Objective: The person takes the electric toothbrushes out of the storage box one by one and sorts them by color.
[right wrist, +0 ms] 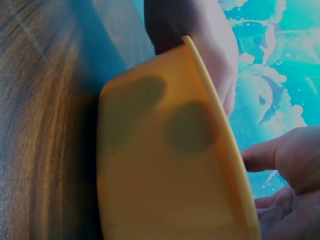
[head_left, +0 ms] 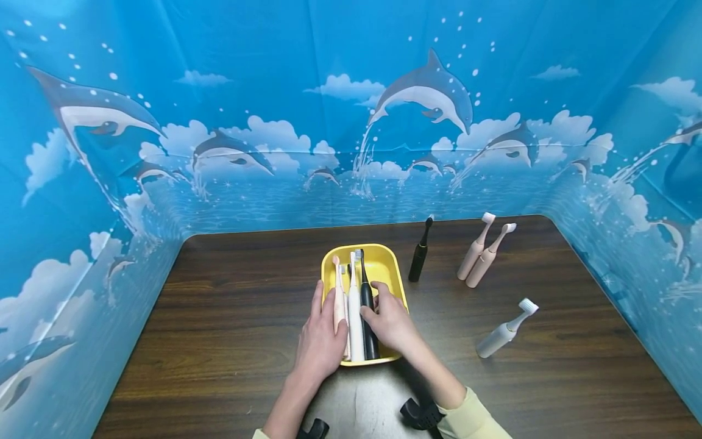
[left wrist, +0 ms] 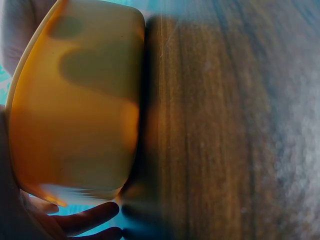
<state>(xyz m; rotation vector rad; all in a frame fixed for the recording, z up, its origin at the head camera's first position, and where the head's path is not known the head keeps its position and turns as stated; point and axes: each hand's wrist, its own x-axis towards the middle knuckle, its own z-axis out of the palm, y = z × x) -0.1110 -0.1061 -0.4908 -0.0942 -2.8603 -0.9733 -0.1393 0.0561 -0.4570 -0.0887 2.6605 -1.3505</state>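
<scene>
A yellow tray [head_left: 397, 274] holds several electric toothbrushes lying side by side, heads toward the far end. My left hand [head_left: 320, 341] is at the tray's left side, its index finger and thumb either side of a pale pink toothbrush [head_left: 339, 305]; other fingers reach outside the wall. A white toothbrush [head_left: 354, 311] lies beside it. My right hand [head_left: 393, 323] reaches over the right rim, thumb and fingers around a black toothbrush [head_left: 370, 341]. Both wrist views show mostly the tray's front wall [left wrist: 80, 130], with dark shapes through it, and hide the finger contacts.
Right of the tray, a black toothbrush [head_left: 419, 259] stands upright near the back. Two pink toothbrushes [head_left: 479, 262] stand close together farther right. A light grey toothbrush [head_left: 496, 338] stands nearer the front. The brown wooden table [head_left: 219, 323] ends at a blue dolphin-print curtain [head_left: 263, 201].
</scene>
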